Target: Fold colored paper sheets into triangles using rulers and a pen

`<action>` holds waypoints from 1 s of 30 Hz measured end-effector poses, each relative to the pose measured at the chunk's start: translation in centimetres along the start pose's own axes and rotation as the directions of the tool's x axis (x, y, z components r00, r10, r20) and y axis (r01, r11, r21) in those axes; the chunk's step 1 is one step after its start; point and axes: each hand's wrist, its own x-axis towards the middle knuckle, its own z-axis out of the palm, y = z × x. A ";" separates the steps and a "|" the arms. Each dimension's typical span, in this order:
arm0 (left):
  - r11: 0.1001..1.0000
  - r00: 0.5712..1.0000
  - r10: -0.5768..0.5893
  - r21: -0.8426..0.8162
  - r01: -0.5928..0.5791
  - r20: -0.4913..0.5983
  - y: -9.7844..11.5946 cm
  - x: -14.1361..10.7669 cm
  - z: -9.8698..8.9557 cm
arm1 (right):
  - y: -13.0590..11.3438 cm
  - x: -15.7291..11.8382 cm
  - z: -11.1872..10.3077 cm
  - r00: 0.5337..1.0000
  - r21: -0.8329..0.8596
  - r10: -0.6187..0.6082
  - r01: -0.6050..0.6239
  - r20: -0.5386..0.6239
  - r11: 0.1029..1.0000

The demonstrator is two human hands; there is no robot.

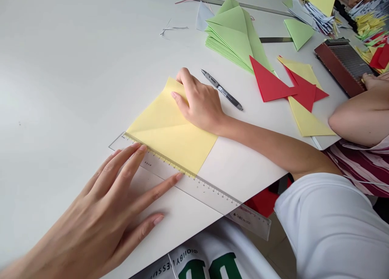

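Observation:
A square sheet of pale yellow paper [170, 129] lies on the white table [60, 68], its lower edge along a clear plastic ruler [209, 194]. My right hand [197, 103] holds the sheet's far corner, which lifts slightly under my fingers. My left hand [115, 198] lies spread on the table, with its fingertips pressing on the ruler. The ruler's end juts past the table edge at the lower right. A grey pen [221, 90] lies just beyond my right hand, not touching it.
A stack of green paper triangles [234, 38], red triangles [269, 82] and folded yellow paper [306, 117] lie farther along the table. A co-worker's arm [361, 117] rests at the right, near a dark red paper trimmer [343, 64]. Paper scraps pile at the far right.

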 end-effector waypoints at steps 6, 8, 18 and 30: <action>1.000 1.000 0.005 0.005 -0.005 0.011 0.0 -0.2 -0.3 | 0.0 -0.1 0.0 1.000 0.025 -0.002 0.003 -0.011 1.000; 1.000 1.000 0.002 -0.013 -0.002 -0.002 0.0 -0.2 -0.3 | 0.1 -0.1 0.1 1.000 0.043 -0.002 0.003 -0.018 0.999; 0.994 0.998 0.051 0.090 -0.054 0.036 0.4 -0.6 -0.7 | -0.4 -0.5 0.1 0.998 0.095 0.023 -0.017 -0.061 0.995; 0.999 0.999 0.045 0.020 -0.046 0.030 1.2 -1.4 -0.9 | -0.6 -1.2 0.8 0.986 0.155 0.021 0.005 -0.163 0.988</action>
